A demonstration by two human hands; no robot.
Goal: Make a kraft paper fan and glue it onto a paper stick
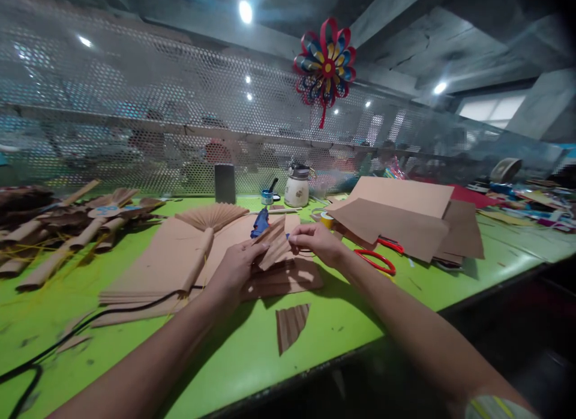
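My left hand (243,264) grips a pleated piece of brown paper (275,246) between thumb and fingers, above the table. Close to the paper's right edge, my right hand (317,242) has its fingertips pinched together. A tiny blue bit shows at those fingertips, too small to name. Just behind the held paper lies a blue glue gun (260,223), partly covered by it. Stacked brown sheets (288,281) rest beneath my hands. Nearer the table's front edge is a loose pleated scrap (292,328).
To the left, a pleated fan with a rolled paper handle (198,260) lies on brown sheets, and a black cord (121,309) crosses the green table (234,371). Red-handled scissors (375,262) lie right, before large brown sheets (396,221). A white jar (297,188) stands behind.
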